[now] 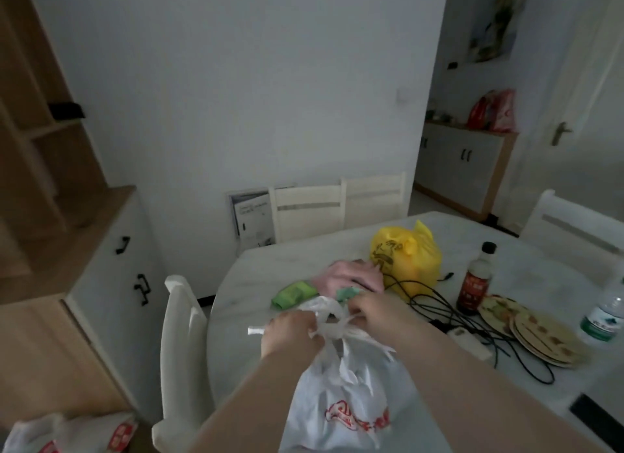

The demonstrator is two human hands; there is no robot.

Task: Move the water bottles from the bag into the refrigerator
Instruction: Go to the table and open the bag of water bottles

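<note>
The fingers of the left hand (290, 331) are curled in and pinch the twisted white plastic on the near-left side of the tied handles (332, 324). The fingers of the right hand (374, 314) are bent over the same knot from the far-right side and grip it too, so the two hands meet almost knuckle to knuckle. Below the knot hangs the white plastic bag (341, 402), printed in red. It sits on the near edge of the pale table (250, 283) between both forearms, and its contents cannot be made out through the plastic. Just past the hands lie a green packet (293, 294) and a pink cloth (347, 277), with a knotted yellow bag (405, 260) behind them. To the right, black cables (472, 321) trail across the tabletop to a white power strip (469, 343), beside a dark sauce bottle (474, 280) standing upright and a stack of patterned plates (540, 334). One water bottle (604, 314) with a green label stands at the far right edge of the view, well apart from the bag. A white chair (179, 351) is pushed in at the table's left side, and another white bag (67, 432) with red print lies on the floor at the lower left.
</note>
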